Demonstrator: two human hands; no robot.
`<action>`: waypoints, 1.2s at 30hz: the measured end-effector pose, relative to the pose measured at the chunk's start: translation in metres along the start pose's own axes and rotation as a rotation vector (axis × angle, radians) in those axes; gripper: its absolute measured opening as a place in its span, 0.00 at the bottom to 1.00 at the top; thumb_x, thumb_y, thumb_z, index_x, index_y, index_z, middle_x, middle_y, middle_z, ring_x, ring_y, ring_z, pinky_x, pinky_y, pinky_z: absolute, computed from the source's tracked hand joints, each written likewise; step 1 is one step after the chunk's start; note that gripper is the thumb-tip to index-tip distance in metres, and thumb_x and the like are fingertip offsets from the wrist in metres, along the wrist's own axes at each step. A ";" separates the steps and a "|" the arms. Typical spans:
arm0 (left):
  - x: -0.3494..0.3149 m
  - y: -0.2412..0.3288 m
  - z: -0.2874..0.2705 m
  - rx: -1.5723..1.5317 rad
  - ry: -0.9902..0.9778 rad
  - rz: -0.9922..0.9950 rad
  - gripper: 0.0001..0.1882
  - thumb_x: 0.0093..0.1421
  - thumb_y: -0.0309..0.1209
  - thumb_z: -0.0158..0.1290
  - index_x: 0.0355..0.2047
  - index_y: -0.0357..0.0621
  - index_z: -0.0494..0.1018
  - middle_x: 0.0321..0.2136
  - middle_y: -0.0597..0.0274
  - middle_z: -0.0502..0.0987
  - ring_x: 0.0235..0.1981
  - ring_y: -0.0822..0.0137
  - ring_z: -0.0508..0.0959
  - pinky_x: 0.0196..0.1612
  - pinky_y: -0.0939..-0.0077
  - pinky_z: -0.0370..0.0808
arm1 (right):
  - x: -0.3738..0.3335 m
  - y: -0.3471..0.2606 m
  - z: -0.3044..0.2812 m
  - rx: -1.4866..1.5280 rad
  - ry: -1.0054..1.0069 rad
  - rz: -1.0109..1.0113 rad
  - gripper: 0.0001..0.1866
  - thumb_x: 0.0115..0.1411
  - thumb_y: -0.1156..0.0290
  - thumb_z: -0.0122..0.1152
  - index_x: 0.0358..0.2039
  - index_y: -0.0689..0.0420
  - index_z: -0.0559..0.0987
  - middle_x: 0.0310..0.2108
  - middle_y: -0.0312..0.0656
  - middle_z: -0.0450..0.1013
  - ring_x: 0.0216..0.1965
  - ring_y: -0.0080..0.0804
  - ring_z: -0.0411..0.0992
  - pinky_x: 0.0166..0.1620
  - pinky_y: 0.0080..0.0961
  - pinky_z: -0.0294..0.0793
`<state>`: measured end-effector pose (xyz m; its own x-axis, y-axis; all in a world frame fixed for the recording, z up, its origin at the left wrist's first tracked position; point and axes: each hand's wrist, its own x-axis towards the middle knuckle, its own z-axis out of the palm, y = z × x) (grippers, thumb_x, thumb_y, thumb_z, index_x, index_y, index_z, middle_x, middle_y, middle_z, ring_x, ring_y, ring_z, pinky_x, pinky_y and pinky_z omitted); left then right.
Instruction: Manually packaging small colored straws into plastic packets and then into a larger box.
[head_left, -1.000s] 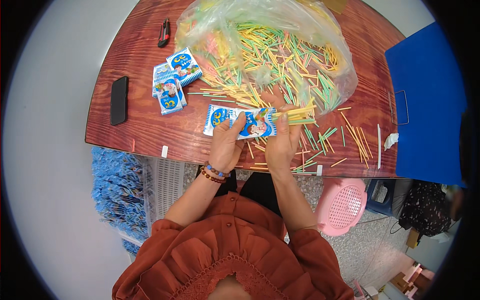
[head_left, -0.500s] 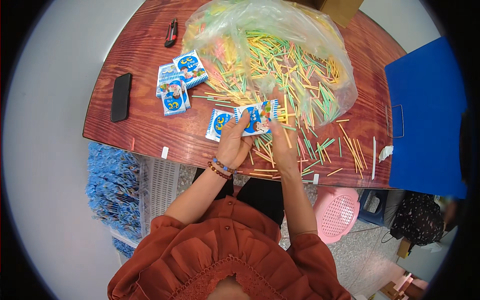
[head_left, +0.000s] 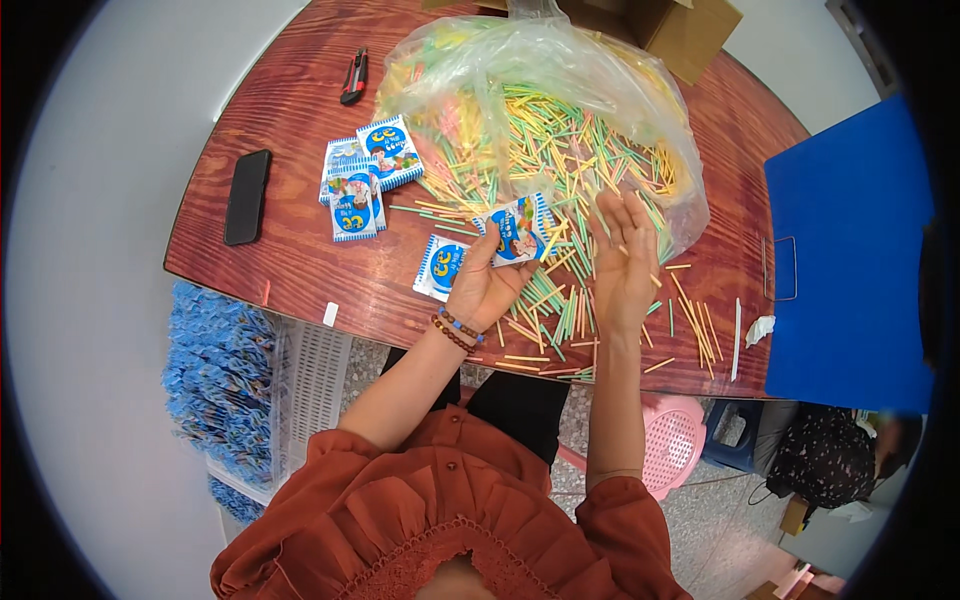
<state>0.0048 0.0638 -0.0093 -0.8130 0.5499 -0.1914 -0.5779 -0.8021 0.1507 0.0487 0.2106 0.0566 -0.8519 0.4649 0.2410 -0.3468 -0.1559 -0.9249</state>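
Between the thumb and fingers of my left hand (head_left: 488, 285) is a small blue-and-white packet (head_left: 520, 232), tilted above the table. A few thin sticks show at its right end; whether they are inside it I cannot tell. A second flat packet (head_left: 437, 266) lies beside the left hand. My right hand (head_left: 626, 270) is open, fingers stretched and palm turned up, over loose pastel sticks (head_left: 570, 305) in yellow, green and pink. Some sticks lie against its edge. Many more spill from a large clear plastic bag (head_left: 560, 45) beyond both hands.
Several similar packets (head_left: 390, 152) are piled at left, near a black phone (head_left: 247, 197) and a box cutter (head_left: 354, 76). A cardboard box (head_left: 690, 35) stands at the back, a blue panel (head_left: 850, 260) at right. Below left, a white crate (head_left: 312, 375) adjoins heaped blue packets (head_left: 220, 380).
My right hand has moved right, away from the held packet, and its fingers have opened out. My left hand still holds the packet, now slightly more tilted.
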 end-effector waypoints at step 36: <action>-0.088 0.124 0.004 0.614 0.110 0.493 0.06 0.63 0.23 0.51 0.40 0.39 0.75 0.36 0.63 0.79 0.37 0.74 0.77 0.41 0.80 0.74 | 0.013 -0.004 0.137 -0.560 -0.669 -0.173 0.05 0.63 0.75 0.51 0.37 0.62 0.74 0.27 0.45 0.68 0.25 0.35 0.69 0.30 0.27 0.68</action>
<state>0.0048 -0.0829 0.0304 -0.9922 0.1127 -0.0530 -0.1144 -0.6573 0.7449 -0.0147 0.0975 0.1037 -0.9170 -0.1910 0.3502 -0.3985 0.3997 -0.8255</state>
